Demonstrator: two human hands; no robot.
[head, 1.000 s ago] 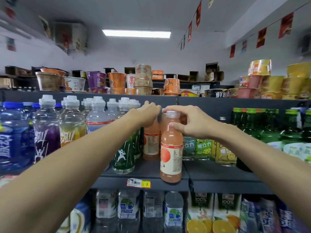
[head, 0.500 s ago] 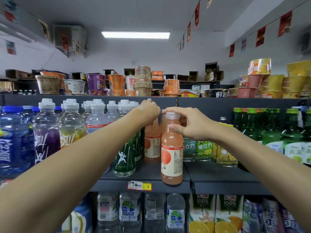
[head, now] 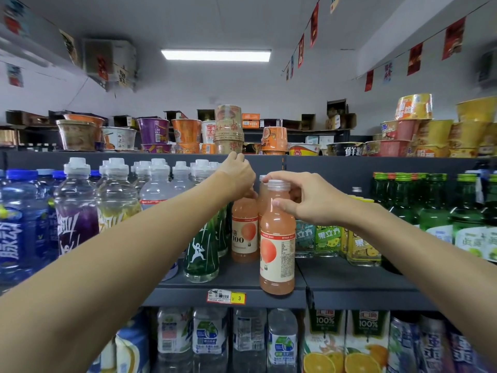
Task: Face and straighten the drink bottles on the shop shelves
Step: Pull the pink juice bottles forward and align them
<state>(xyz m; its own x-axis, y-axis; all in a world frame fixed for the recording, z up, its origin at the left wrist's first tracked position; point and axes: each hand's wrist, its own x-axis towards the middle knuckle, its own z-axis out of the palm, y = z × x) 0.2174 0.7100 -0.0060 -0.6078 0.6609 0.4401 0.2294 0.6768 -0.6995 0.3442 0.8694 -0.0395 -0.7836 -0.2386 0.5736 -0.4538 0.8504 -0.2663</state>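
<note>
Right hand [head: 309, 204] pinches front juice bottle [head: 277, 254] by its cap; left hand [head: 238, 176], ten o'clock, clasps rear juice bottle [head: 244, 232]. Twist labels forward.

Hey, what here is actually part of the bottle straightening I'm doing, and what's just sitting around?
Part of the job: front peach bottle, pinched at the cap by the right hand; back peach bottle, its top gripped by the left hand; shelf they stand on.
Just sitting around: noodle cups, price tag, hanging flags, ceiling light.
</note>
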